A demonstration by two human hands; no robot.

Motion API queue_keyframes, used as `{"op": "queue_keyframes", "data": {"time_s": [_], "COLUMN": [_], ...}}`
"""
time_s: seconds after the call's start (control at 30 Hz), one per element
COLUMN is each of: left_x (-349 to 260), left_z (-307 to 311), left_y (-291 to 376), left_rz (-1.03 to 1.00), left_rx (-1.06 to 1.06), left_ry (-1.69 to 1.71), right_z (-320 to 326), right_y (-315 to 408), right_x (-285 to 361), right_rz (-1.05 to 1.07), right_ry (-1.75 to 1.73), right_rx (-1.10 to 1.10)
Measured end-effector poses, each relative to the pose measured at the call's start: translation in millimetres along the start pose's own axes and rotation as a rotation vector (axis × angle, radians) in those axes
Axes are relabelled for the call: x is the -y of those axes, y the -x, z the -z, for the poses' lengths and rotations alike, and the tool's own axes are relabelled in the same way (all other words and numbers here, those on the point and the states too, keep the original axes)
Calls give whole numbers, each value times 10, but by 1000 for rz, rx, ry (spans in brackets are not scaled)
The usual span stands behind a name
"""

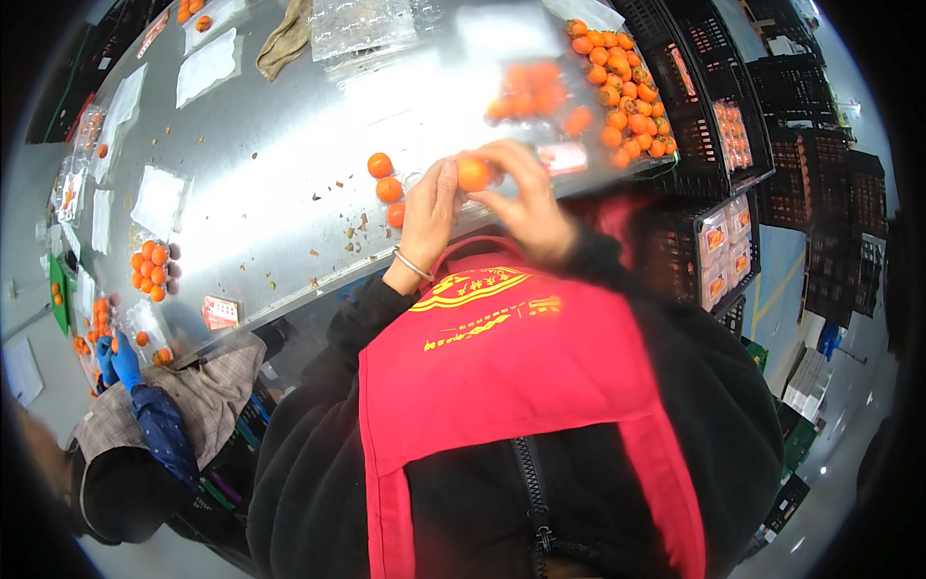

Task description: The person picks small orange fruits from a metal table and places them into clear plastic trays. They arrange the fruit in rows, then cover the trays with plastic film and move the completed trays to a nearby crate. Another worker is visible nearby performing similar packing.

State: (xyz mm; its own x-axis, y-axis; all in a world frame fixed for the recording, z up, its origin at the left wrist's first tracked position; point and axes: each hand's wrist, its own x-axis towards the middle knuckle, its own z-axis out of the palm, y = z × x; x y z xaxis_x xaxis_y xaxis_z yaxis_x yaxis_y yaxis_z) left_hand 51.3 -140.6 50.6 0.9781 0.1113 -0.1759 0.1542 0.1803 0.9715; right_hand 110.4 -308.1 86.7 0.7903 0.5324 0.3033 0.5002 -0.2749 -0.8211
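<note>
An orange persimmon-like fruit point(474, 174) is held between my two hands above the near edge of the metal table. My left hand point(432, 210), with a metal bangle at the wrist, touches its left side with the fingertips. The fingers and thumb of my right hand point(532, 195) curve around its right side. Just left of my left hand, a short row of fruits point(389, 190) sits at a clear plastic tray, which my hand partly hides. Beyond my right hand lies a blurred group of the same fruits point(528, 90), with a printed label card point(563, 158) nearer me.
A large heap of fruits point(629, 101) fills the table's right end, beside black crates point(698, 101). Clear trays point(362, 25) and a brown cloth point(284, 40) lie at the far side. Scraps dot the metal table point(289, 181). A co-worker's blue-gloved hands point(123, 362) are at lower left.
</note>
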Motion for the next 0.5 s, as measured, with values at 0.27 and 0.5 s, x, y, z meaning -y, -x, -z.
{"op": "queue_keyframes", "data": {"time_s": [0.27, 0.5], "left_x": [26, 6], "left_z": [-4, -73], "left_y": [-1, 16], "left_rz": [-112, -411], "left_rx": [-96, -112], "left_ry": [-97, -455], "right_z": [-51, 5], "right_y": [58, 67], "right_x": [-204, -199], "right_rz": [-230, -601], "right_ry": [-347, -722], "right_rx": [27, 94]}}
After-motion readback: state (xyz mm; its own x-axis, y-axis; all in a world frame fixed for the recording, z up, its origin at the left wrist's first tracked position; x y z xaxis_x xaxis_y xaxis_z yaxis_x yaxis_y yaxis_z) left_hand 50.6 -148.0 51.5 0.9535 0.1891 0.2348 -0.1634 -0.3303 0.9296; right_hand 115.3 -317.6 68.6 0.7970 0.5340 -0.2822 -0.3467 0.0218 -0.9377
